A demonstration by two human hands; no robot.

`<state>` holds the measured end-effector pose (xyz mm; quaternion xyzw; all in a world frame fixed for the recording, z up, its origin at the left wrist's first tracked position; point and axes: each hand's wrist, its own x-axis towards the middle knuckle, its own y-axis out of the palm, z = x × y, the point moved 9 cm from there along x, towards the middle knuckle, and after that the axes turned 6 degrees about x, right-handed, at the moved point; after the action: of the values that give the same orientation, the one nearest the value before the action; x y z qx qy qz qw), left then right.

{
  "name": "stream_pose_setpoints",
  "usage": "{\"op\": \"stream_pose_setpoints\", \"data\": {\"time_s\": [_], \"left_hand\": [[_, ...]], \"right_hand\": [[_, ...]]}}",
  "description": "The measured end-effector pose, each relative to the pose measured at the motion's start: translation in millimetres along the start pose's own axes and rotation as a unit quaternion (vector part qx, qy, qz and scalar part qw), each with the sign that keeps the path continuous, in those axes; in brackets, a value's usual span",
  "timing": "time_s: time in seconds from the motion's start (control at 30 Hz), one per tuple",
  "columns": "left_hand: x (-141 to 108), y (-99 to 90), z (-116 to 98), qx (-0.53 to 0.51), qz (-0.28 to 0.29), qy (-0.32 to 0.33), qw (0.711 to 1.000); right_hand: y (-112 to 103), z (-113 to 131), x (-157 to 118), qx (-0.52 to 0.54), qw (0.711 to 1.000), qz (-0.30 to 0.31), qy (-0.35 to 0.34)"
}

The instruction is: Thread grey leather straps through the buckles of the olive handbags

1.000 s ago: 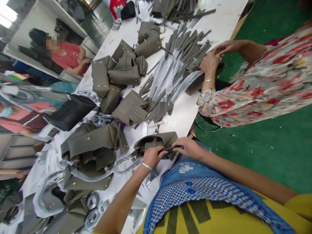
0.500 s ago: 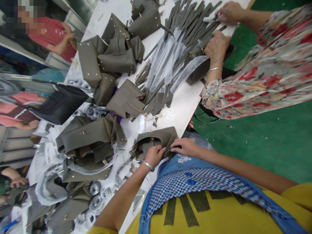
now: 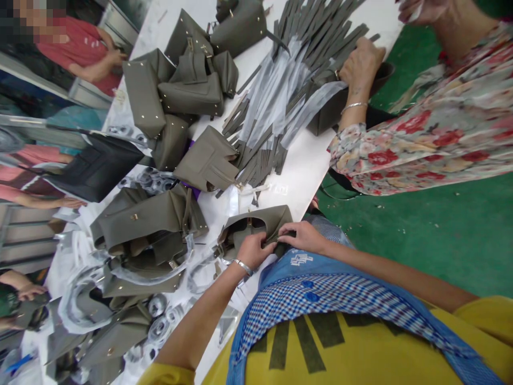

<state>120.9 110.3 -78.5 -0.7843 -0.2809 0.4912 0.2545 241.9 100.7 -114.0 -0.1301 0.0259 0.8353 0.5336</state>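
Note:
An olive-grey handbag point(image 3: 276, 216) lies at the table edge against my apron, its opening facing up and gold hardware showing inside. My left hand point(image 3: 253, 251), with a silver bracelet at the wrist, grips the near side of the bag between thumb and fingers. Just to the right, my right hand point(image 3: 302, 236) pinches the bag's near corner with thumb and forefinger. The fingertips of both hands are close together, and whatever small part lies between them is hidden.
Several olive handbags point(image 3: 144, 219) crowd the table to the left and beyond. A heap of grey strips point(image 3: 316, 32) with white wrapping point(image 3: 268, 101) covers the far part. A co-worker's hand point(image 3: 363, 61) holds another bag at right. A black bag point(image 3: 100, 166) hangs at left.
Both my hands have shifted slightly at the bag's near edge, still gripping it. The co-worker at right has raised one hand away from the strips.

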Motion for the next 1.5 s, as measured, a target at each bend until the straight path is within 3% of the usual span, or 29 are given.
{"op": "stream_pose_setpoints", "data": {"time_s": [0.27, 0.63, 0.93, 1.1, 1.2, 1.3, 1.37, 1.4, 1.5], "left_hand": [[5, 7.6, 16, -0.141, -0.005, -0.015, 0.99], [9, 12.6, 27, -0.229, -0.019, -0.048, 0.972], [8, 31.2, 31, -0.397, 0.033, -0.072, 0.914], [9, 37.6, 42, -0.421, 0.026, -0.095, 0.902], [6, 42.5, 41, -0.436, 0.033, -0.101, 0.894], [3, 45.8, 38, -0.445, 0.034, -0.103, 0.889], [1, 46.2, 36, -0.45, 0.027, -0.105, 0.886], [0, 45.7, 35, -0.453, 0.022, -0.104, 0.885], [1, 44.4, 33, -0.45, 0.01, -0.101, 0.887]], "right_hand": [[-2, 8, 1, -0.048, 0.999, 0.004, -0.022], [2, -6, 10, 0.043, 0.998, -0.002, 0.041], [-2, -13, 11, -0.06, 0.995, -0.017, 0.077], [4, -16, 17, -0.061, 0.994, 0.006, 0.091], [9, -19, 23, -0.031, 0.995, 0.064, 0.069], [17, -23, 36, 0.012, 0.979, 0.196, 0.054], [12, -25, 57, -0.028, 0.969, 0.24, 0.058], [5, -25, 74, -0.086, 0.97, 0.223, 0.05], [-17, -5, 133, -0.296, 0.951, 0.086, -0.005]]}}
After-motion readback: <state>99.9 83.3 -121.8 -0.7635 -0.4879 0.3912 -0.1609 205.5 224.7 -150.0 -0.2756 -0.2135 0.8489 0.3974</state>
